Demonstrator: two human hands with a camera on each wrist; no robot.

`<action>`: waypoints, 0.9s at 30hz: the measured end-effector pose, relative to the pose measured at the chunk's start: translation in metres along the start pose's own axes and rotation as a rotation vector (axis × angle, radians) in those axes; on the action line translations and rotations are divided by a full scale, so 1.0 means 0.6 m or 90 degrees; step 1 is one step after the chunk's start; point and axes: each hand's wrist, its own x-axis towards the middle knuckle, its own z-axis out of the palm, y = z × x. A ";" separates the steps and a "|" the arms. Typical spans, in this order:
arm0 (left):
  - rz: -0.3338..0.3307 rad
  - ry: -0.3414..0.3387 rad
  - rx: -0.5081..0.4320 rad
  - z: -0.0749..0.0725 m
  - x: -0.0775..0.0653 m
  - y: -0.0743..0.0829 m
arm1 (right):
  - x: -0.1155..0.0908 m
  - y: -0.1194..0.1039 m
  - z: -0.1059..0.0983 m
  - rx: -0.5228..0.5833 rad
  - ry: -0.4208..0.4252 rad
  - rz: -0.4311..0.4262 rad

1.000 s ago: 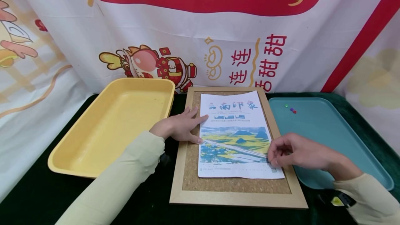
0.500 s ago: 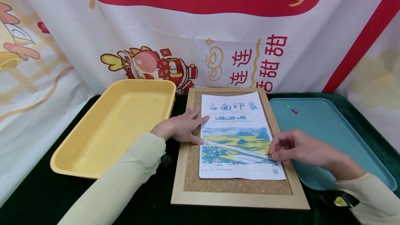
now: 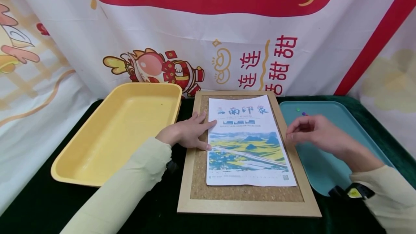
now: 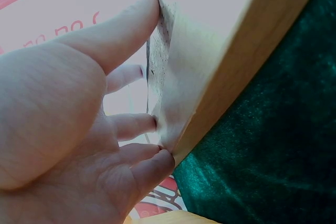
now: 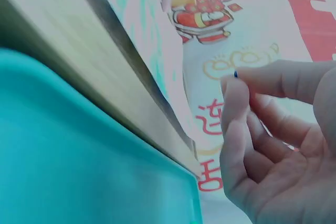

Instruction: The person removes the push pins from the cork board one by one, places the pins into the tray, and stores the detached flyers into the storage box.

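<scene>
My left hand lies with spread fingers over the left side of a wood-framed cork board; its thumb and index fingertip touch the edge of a printed sheet of paper. In the left wrist view, several fingertips rest along the wooden frame. My right hand hovers by the board's right edge, above the teal tray. Between its thumb and index finger it pinches a tiny blue push pin, mostly hidden by the fingertips. The sheet lies on the cork, its lower edge slightly wavy.
Right of the board, a teal tray holds small push pins, a green one and a purple one showing. A deep yellow tray stands to the left. Dark green cloth covers the table; a printed white curtain hangs behind.
My right hand has left the paper's lower right edge and moved up and away, now over the board's right border and tray. The left hand and paper have stayed in place.
</scene>
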 end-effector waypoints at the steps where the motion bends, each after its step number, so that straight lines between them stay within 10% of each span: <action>1: -0.002 -0.001 0.000 0.000 0.000 0.000 | 0.003 0.001 -0.004 -0.009 0.016 0.008; 18: -0.010 -0.003 0.002 0.001 0.000 0.001 | 0.050 0.056 -0.062 0.014 0.192 0.195; 27: -0.003 -0.001 -0.007 -0.001 -0.001 0.002 | 0.068 0.099 -0.073 0.001 0.187 0.214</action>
